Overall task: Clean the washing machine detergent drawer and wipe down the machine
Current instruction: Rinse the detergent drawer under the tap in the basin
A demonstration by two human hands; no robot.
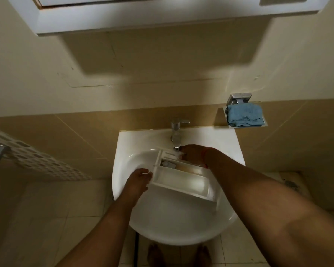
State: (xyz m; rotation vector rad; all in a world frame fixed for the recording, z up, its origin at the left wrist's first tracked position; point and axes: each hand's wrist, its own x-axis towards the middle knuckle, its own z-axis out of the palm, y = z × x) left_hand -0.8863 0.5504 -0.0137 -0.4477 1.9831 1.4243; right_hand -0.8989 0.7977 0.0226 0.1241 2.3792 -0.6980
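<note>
A white detergent drawer (183,180) with several compartments lies across the white sink (174,224), its far end under the chrome tap (176,138), where water splashes on it. My left hand (138,181) grips the drawer's near left corner. At the drawer's far end, just below the spout, is my right hand (193,154), fingers curled at the drawer; what they grip is hidden. A blue cloth (244,115) sits folded on a wall-mounted metal dish to the right of the tap.
A white cabinet (162,14) hangs on the wall above the sink. A white perforated basket (33,157) stands at the left. Tiled floor and my bare feet (179,255) show below the basin.
</note>
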